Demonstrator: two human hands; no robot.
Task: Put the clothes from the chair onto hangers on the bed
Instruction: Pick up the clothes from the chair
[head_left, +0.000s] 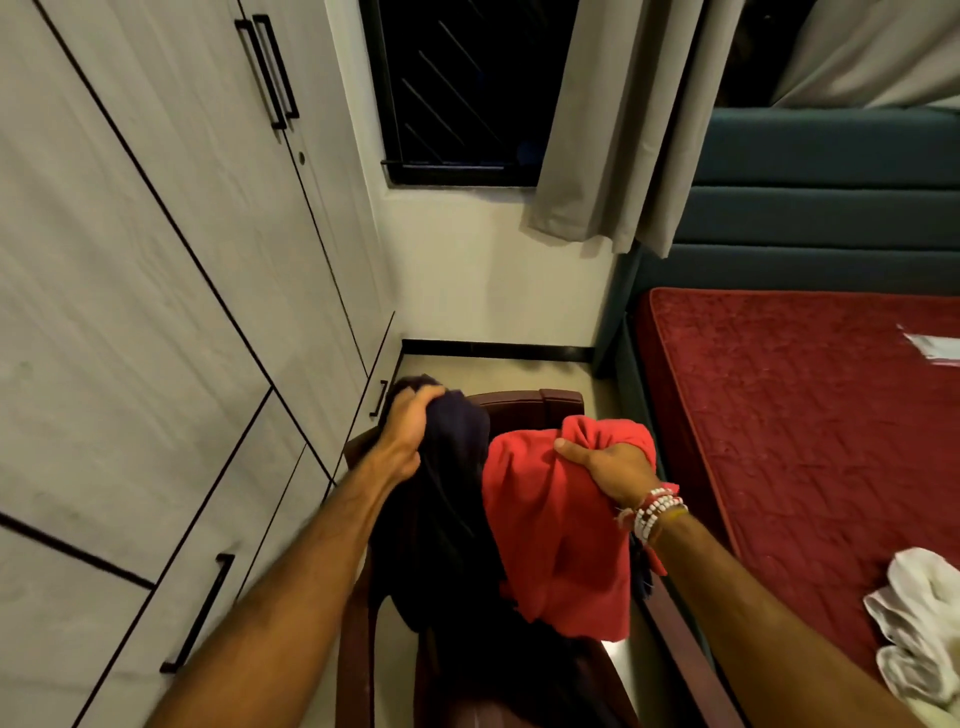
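A dark brown chair (524, 402) stands below me between the wardrobe and the bed. My left hand (408, 428) grips a bunched dark navy garment (452, 519) that hangs down over the chair. My right hand (610, 467), with beaded bracelets at the wrist, grips a red garment (550, 535) lifted above the seat. The bed (810, 415) with a red quilted cover lies to the right. A white garment (919, 613) lies crumpled on it near the right edge. No hanger shows in view.
A tall grey wardrobe (156, 312) with black handles fills the left side, close to the chair. A dark window (457, 93) and grey curtain (623, 130) are ahead. A teal padded headboard (821, 208) backs the bed. A white item (935, 345) lies at the bed's far right.
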